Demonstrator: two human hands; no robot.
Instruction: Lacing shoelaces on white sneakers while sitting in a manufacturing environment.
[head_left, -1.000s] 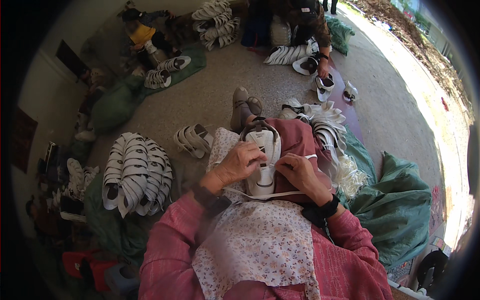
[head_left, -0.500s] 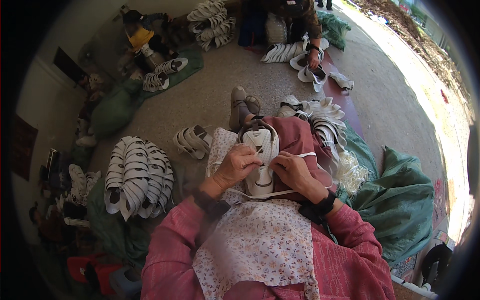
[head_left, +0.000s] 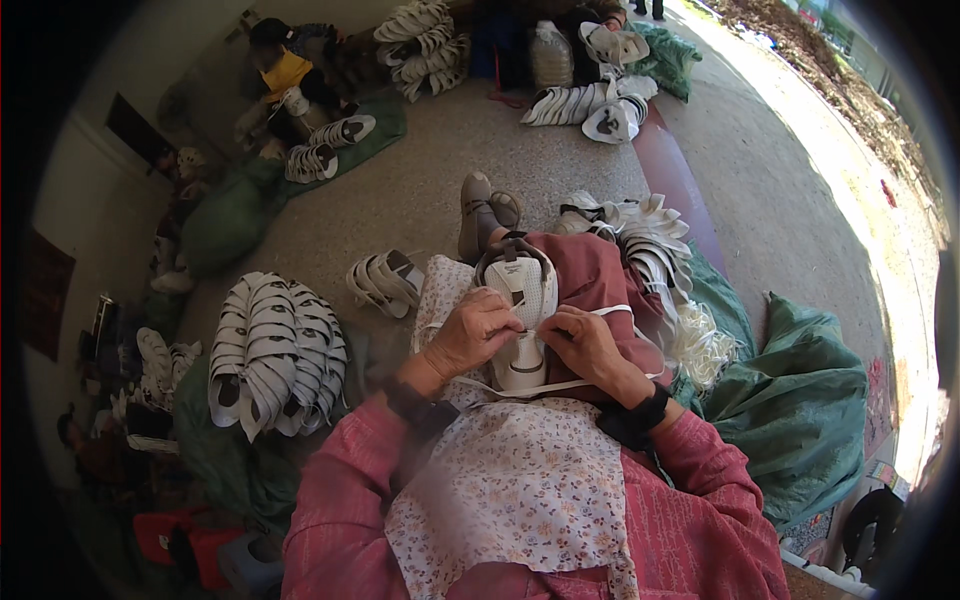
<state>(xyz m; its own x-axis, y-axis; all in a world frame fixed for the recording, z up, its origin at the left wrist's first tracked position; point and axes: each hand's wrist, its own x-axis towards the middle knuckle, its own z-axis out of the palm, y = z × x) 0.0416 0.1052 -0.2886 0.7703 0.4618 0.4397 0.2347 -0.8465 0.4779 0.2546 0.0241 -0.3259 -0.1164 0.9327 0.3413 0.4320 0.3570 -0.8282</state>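
Observation:
A white shoe upper [head_left: 521, 372] with a dark collar lies on my lap, its toe end toward me. Over its lace area, my left hand [head_left: 478, 328] is closed, thumb and fingertips pinched on a white shoelace. My right hand [head_left: 583, 343] pinches too, just to the right, fingertips close to the left ones. From the right hand the shoelace [head_left: 618, 309] trails over my red trousers, and a length also crosses near the upper's toe. The exact grip of the fingertips on the lace is partly hidden.
Left of me stands a nested stack of white uppers [head_left: 280, 350], with a few more uppers [head_left: 386, 283] on the floor. To my right are more uppers [head_left: 655, 240], a bundle of white laces [head_left: 703, 345] and a green sack [head_left: 785, 410]. Other people sit farther off.
My hands hold almost the same place over the upper. At the far right, the co-worker has drawn back, and the uppers there have been picked up or shifted.

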